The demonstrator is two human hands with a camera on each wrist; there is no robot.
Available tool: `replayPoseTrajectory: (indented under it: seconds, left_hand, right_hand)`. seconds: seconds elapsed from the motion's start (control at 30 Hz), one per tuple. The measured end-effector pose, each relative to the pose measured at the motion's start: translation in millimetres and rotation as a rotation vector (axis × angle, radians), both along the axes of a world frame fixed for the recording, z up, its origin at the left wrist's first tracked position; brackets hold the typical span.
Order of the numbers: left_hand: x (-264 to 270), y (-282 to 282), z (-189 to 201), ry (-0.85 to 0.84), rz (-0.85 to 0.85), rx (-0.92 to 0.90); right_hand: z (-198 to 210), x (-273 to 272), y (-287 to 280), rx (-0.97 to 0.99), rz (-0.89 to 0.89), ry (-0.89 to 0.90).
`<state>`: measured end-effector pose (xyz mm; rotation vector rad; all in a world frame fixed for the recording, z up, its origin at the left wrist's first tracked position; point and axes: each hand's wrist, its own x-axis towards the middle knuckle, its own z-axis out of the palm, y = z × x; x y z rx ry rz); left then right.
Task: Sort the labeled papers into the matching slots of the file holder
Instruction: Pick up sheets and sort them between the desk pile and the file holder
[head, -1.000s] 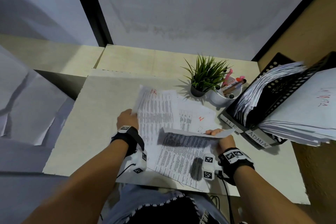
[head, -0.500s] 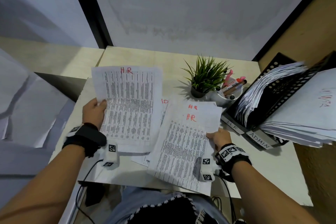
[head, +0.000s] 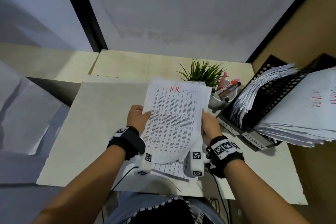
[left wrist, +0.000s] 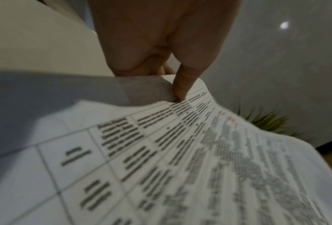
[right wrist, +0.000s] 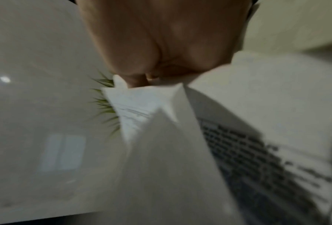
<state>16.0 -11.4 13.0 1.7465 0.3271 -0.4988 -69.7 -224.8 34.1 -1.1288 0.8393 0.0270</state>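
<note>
Both hands hold 1 sheaf of printed papers [head: 172, 118] upright above the pale desk [head: 94, 132], the top sheet marked "HR" in red at its head. The left hand [head: 137, 120] pinches the left edge, the thumb laid over the printed face and the fingers curled behind it (the left wrist view shows the thumb [left wrist: 180, 85] pressing the sheet's edge). The right hand [head: 211, 125] grips the right edge, fingers closed round it; the right wrist view is blurred, so how many sheets it has hold of cannot be told. To the right stands the black file holder [head: 280, 94], 2 slots labelled "HR" and "ADMIN", both stuffed with paper. A small potted plant [head: 203, 72] and a white cup of pens [head: 222, 96] sit just behind the sheaf.
</note>
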Motion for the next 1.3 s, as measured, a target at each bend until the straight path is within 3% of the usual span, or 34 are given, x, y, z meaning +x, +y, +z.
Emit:
replayPoseTrajectory:
  seconds: [0.07,0.23,0.37,0.5,0.57,0.73,0.9,0.97,1.07,1.13,1.2,1.3]
  left_hand:
    - [-3.9,-3.9,16.2,-0.023,0.059,-0.148]
    - [-20.2,-8.9,65.6,-0.313,0.03,-0.245]
    - [-36.2,-3.5,70.9,-0.413,-0.024,-0.239]
    - [-48.1,-3.4,49.6,-0.305,-0.138,-0.182]
    - [-51.5,-6.8,46.4,-0.242,-0.085,-0.182]
    - [-48.7,-7.4,54.1,-0.273,0.003,-0.222]
    - [-50.1,-8.8,37.4,-0.196,0.064,-0.131]
    - [-50.5,-10.0,35.4,-0.204,0.104,-0.126]
    - [-48.6,-16.7,53.8,-0.277,0.049,-0.058]
    - [-41.4,-23.6,79.3,-0.364,-0.042,-0.003]
    - [-30.6,-31.9,113.9,-0.491,-0.13,0.01]
    - [-12.1,-51.9,164.2,-0.692,-0.302,0.139]
  right_hand:
    - [12.7,4.2,1.8,0.045,-0.004,-0.08]
    - [52.6,-1.9,11.1,-0.416,-0.008,-0.353]
    - [59.1,-11.9,18.6,-0.443,-0.025,-0.484]
    - [41.7,-16.5,33.0,-0.374,-0.006,-0.337]
    - [37.6,-16.0,37.5,-0.419,-0.01,-0.305]
    - [50.1,-9.0,32.9,-0.43,-0.013,-0.362]
    - [9.5,-11.8,36.1,-0.487,0.112,-0.05]
    - [8.8,-12.7,35.4,-0.45,0.148,-0.013]
    - [38.8,-10.2,20.0,-0.468,0.141,-0.073]
    - [65.6,-6.8,-1.2,-0.601,0.096,-0.197]
    - [86.3,-2.8,-28.8,-0.773,-0.072,-0.261]
    - [99.1,7.8,-72.6,-1.106,-0.334,-0.061]
